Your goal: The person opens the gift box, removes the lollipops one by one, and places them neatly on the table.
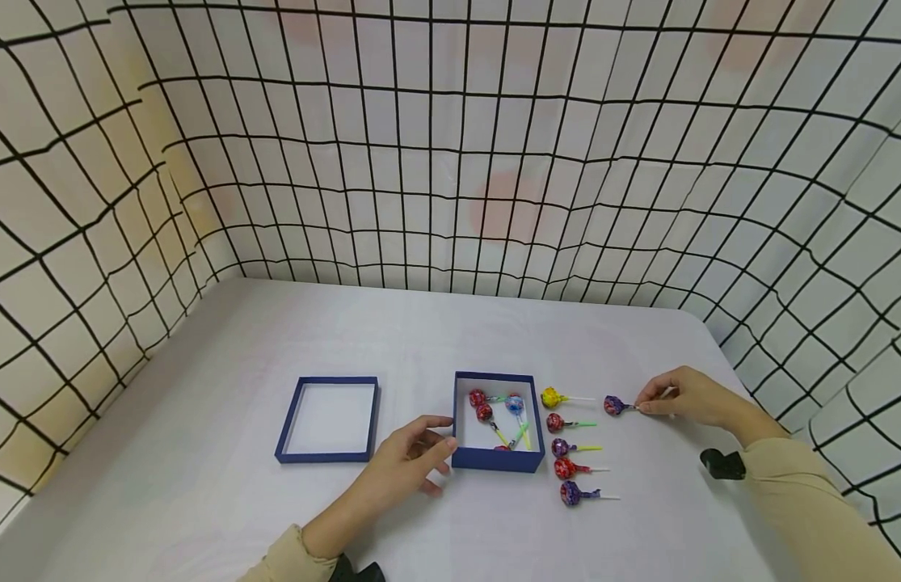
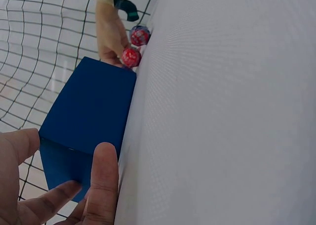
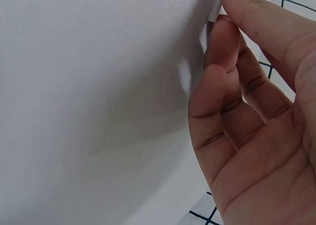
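Observation:
My right hand point(image 1: 675, 400) pinches the stick of a purple-wrapped lollipop point(image 1: 614, 406) at the right of the table. In the right wrist view that thumb and forefinger meet on the pale stick point(image 3: 216, 10); the candy head is out of that view. My left hand point(image 1: 410, 454) rests its fingers against the left side of a blue open-topped box point(image 1: 498, 459). The left wrist view shows those fingers point(image 2: 104, 178) touching the box's outside near a corner. Inside the box lie several lollipops, among them a blue one point(image 1: 514, 404) and a red one point(image 1: 477, 397).
Right of the box several lollipops lie in a column, sticks pointing right, from a yellow one point(image 1: 550, 397) down to a purple one point(image 1: 570, 493). A blue-rimmed lid point(image 1: 373, 420) with a white inside lies at left. Black grid netting point(image 1: 457, 149) surrounds the white table point(image 1: 225, 485).

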A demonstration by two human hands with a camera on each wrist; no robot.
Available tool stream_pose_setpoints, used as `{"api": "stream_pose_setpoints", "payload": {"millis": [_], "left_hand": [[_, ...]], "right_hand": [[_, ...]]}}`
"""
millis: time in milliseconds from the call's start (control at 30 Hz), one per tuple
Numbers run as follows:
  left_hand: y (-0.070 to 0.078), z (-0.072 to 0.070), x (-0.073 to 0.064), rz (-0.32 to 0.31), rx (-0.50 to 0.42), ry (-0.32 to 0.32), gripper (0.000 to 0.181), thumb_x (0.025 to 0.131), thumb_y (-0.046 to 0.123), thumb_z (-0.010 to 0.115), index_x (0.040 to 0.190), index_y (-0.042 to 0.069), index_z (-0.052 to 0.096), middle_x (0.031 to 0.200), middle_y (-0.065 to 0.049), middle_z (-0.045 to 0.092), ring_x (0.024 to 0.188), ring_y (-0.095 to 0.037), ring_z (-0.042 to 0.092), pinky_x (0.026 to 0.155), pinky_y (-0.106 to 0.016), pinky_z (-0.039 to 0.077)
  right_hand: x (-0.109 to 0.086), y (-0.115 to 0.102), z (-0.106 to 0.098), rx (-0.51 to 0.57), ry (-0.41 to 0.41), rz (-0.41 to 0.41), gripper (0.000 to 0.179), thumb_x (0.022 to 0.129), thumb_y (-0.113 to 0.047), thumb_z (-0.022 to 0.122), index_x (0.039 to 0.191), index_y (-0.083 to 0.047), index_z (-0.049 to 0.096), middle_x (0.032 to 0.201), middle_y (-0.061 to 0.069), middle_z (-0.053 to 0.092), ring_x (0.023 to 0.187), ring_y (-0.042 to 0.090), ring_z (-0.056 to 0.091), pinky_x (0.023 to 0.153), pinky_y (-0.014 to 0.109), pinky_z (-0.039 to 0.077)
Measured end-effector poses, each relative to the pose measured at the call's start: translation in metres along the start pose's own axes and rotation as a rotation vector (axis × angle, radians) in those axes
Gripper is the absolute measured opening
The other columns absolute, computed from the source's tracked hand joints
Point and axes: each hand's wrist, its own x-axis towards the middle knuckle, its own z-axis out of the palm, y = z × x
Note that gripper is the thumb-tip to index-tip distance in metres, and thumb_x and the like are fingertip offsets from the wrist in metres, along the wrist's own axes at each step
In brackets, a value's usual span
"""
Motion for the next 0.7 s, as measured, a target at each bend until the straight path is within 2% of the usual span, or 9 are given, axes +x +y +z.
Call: {"api": "stream_pose_setpoints", "payload": {"millis": [133, 367, 500, 700], "left_hand": [[0.000, 0.000, 0.000, 0.000, -0.002, 0.001, 0.050, 0.108, 0.031, 0.067, 0.149, 0.005, 0.058, 0.119, -0.015, 0.072, 0.090, -0.020, 0.071, 0.068, -0.034, 0.069], [0.000, 0.000, 0.000, 0.005, -0.006, -0.002, 0.050, 0.108, 0.031, 0.067, 0.149, 0.004, 0.058, 0.119, -0.017, 0.072, 0.089, -0.019, 0.071, 0.067, -0.034, 0.069], [0.001, 0.001, -0.002, 0.003, -0.010, -0.002, 0.050, 0.108, 0.031, 0.067, 0.149, 0.004, 0.057, 0.120, -0.017, 0.071, 0.089, -0.018, 0.071, 0.067, -0.035, 0.069], [0.003, 0.001, -0.003, 0.007, -0.011, 0.002, 0.050, 0.109, 0.030, 0.066, 0.150, 0.003, 0.057, 0.120, -0.017, 0.072, 0.089, -0.019, 0.071, 0.067, -0.036, 0.069]], "right_hand": [[-0.001, -0.001, -0.002, 0.014, -0.013, 0.022, 0.015, 0.100, -0.027, 0.079, 0.106, -0.013, 0.082, 0.105, 0.000, 0.078, 0.091, 0.012, 0.060, 0.073, 0.022, 0.052], [-0.004, -0.004, -0.006, 0.038, -0.023, 0.018, 0.019, 0.100, -0.028, 0.078, 0.110, -0.011, 0.081, 0.108, 0.003, 0.078, 0.089, 0.010, 0.059, 0.070, 0.024, 0.054], [-0.004, -0.006, -0.010, 0.056, -0.023, 0.012, 0.021, 0.101, -0.026, 0.076, 0.114, -0.010, 0.080, 0.104, 0.002, 0.076, 0.085, 0.006, 0.059, 0.070, 0.024, 0.057], [-0.003, -0.015, -0.014, 0.051, -0.004, 0.020, 0.026, 0.103, -0.029, 0.074, 0.116, -0.007, 0.079, 0.098, 0.001, 0.075, 0.082, 0.008, 0.063, 0.067, 0.026, 0.057]]}}
